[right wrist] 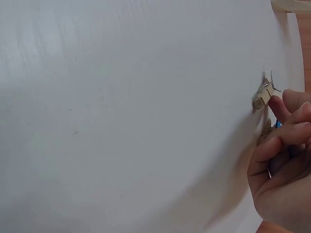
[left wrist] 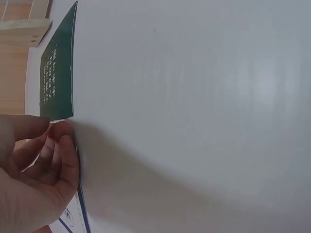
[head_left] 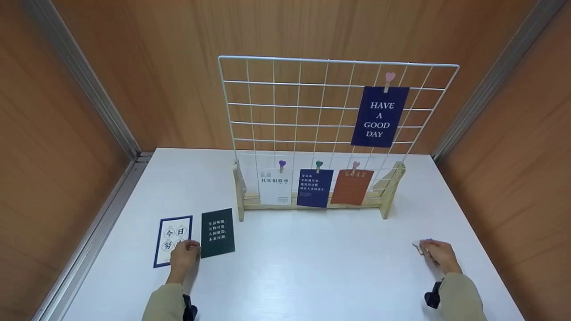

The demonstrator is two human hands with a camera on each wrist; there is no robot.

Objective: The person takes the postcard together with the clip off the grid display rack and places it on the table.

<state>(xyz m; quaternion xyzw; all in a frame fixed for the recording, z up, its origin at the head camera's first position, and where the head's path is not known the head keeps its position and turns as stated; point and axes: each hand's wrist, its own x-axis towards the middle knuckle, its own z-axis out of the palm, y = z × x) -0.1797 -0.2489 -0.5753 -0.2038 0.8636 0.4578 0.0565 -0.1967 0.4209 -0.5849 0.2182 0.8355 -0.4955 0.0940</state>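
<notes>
the green card (head_left: 218, 246) looks like matt paper, the clip (right wrist: 264, 96) wooden, the tabletop (head_left: 312, 263) glossy.

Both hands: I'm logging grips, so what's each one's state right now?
Left hand: fingers curled at the blue-bordered card; grip cannot be told.
Right hand: closed, pinching a small wooden clip.

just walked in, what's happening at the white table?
A person has the left hand over the lower right of a blue-bordered card lying beside a dark green card. The right hand is at a small wooden clip; whether either hand grips anything is unclear. Four other cards hang clipped on the wire grid: three in a low row, one upper right.
</notes>
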